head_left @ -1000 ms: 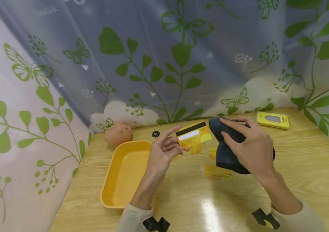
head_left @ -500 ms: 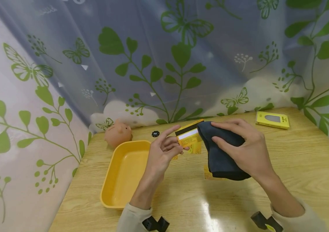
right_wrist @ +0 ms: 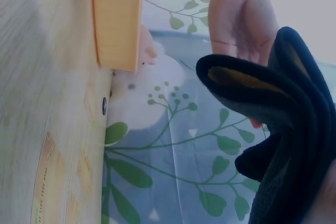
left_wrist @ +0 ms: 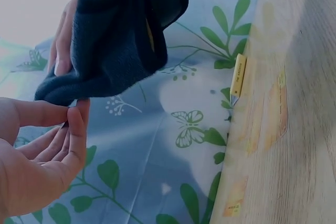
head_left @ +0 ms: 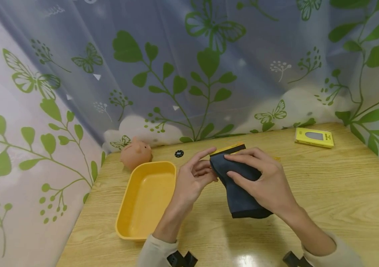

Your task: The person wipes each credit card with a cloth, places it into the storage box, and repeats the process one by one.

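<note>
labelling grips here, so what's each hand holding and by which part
The left hand holds a yellow card by its left end, mostly hidden behind dark blue cloth. The right hand grips that cloth near its top in the head view.

Yellow tray [head_left: 146,204] beside a peach-coloured pig figure [head_left: 136,155], round black chip [head_left: 179,153], bright yellow box [head_left: 314,137], leaf-and-butterfly curtain [head_left: 169,29] behind

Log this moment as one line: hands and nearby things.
left hand: pinches yellow card | right hand: grips dark cloth, overlapping card in head view | yellow tray: left of left hand | yellow box: far right
</note>
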{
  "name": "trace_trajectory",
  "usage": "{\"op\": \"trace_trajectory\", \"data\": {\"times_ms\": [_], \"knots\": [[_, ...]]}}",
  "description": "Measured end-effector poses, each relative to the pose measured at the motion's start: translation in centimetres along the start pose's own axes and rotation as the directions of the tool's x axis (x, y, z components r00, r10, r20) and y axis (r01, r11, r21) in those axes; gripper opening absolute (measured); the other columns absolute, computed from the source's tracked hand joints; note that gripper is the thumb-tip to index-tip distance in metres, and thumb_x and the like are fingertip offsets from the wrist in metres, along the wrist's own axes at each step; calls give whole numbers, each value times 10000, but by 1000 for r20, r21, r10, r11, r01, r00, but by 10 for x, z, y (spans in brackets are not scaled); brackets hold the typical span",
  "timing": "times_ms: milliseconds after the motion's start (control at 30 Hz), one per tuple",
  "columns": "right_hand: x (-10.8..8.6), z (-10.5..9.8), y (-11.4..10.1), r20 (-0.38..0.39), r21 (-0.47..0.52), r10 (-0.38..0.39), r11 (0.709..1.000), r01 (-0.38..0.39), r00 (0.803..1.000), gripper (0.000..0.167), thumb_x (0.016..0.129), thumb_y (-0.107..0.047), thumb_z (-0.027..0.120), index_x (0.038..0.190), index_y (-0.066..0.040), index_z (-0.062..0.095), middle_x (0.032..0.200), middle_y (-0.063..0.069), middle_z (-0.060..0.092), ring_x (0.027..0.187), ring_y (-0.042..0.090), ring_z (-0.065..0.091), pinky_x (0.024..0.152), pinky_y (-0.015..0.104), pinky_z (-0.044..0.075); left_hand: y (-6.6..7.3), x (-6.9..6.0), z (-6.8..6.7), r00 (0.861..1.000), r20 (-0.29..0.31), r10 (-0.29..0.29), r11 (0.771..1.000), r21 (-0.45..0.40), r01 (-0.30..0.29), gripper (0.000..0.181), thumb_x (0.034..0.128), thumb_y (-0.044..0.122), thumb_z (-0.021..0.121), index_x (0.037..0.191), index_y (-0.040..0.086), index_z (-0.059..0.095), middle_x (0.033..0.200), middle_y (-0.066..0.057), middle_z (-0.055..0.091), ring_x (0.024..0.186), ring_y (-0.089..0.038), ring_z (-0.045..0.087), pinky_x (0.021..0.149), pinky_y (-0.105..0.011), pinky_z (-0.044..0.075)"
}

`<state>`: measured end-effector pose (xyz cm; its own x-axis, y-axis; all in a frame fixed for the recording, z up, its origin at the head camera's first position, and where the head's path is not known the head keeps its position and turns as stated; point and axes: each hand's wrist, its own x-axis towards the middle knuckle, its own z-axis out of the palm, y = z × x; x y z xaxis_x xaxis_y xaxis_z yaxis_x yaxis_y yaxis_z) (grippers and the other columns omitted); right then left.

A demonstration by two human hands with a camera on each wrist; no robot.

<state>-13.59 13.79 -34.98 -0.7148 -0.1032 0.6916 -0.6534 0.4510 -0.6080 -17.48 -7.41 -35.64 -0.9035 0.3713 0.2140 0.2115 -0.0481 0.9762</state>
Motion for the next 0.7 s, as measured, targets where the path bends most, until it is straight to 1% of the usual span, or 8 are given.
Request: {"op": "trace_trajectory", "data": {"times_ms": [67, 100, 133, 167, 233, 367, 567, 700], "knots": [[-1, 1, 1, -4, -30, 0, 1000, 0, 1000, 454, 813, -6, 875, 1225, -174, 787, 1179, 1, 680, 1080, 173, 659, 886, 131, 517, 1, 0, 1, 1000, 4, 7, 1000, 4, -7, 569, 967, -34, 657, 1485, 190, 586, 1144, -146, 748, 916, -321, 705, 809, -348, 605], [-1, 2, 1, -9, -48, 0, 999, -1, 1000, 451, 812, -12, 878, 1223, -175, 788, 1179, 4, 678, 1075, 178, 659, 881, 129, 514, 1, 0, 1, 1000, 5, 10, 1000, 6, -10, 567, 966, -35, 657, 1482, 191, 590, 1136, -142, 749, 907, -306, 706, 810, -352, 604], [-1, 2, 1, -14, -64, -1, 998, 0, 1000, 449, 812, -17, 880, 1222, -173, 788, 1179, 8, 676, 1069, 181, 660, 877, 128, 511, 1, 0, 1, 1000, 3, 11, 1000, 12, -11, 569, 963, -40, 657, 1478, 195, 594, 1122, -136, 750, 883, -254, 708, 810, -353, 602], [-1, 2, 2, -19, -85, -2, 996, 1, 1000, 446, 812, -25, 882, 1222, -174, 788, 1178, 10, 676, 1065, 184, 661, 873, 129, 509, 2, 0, 1, 1000, -1, 13, 1000, 18, -13, 566, 960, -42, 658, 1470, 198, 602, 1103, -132, 750, 881, -262, 708, 809, -354, 600], [-1, 1, 3, -32, -122, -5, 992, 1, 999, 445, 810, -36, 887, 1221, -175, 788, 1174, 16, 675, 1047, 186, 664, 855, 126, 507, 2, 0, 1, 1000, -11, 11, 1000, 29, -11, 570, 953, -47, 667, 1459, 210, 612, 1073, -118, 745, 863, -216, 708, 798, -351, 601], [0, -3, 7, -56, -165, -4, 986, -5, 998, 446, 805, -26, 886, 1218, -166, 789, 1156, 30, 677, 1006, 194, 668, 818, 108, 501, 3, -1, 0, 1000, -28, 5, 999, 35, -4, 575, 944, -57, 682, 1447, 214, 624, 1022, -110, 719, 853, -199, 704, 772, -333, 605], [6, -16, 17, -94, -191, 10, 981, -28, 996, 440, 813, -24, 881, 1222, -162, 792, 1132, 41, 693, 986, 206, 667, 773, 86, 479, 5, 1, -3, 998, -63, 16, 1000, 3, -16, 591, 934, -99, 676, 1453, 179, 621, 999, -131, 709, 818, -169, 692, 761, -332, 618], [10, -30, 25, -144, -222, 26, 973, -58, 989, 427, 818, -34, 878, 1219, -159, 795, 1125, 50, 716, 995, 212, 667, 765, 69, 459, 8, 1, -7, 998, -65, 22, 1000, -13, -23, 603, 933, -113, 668, 1471, 151, 600, 987, -149, 703, 823, -176, 716, 753, -314, 611]]}}
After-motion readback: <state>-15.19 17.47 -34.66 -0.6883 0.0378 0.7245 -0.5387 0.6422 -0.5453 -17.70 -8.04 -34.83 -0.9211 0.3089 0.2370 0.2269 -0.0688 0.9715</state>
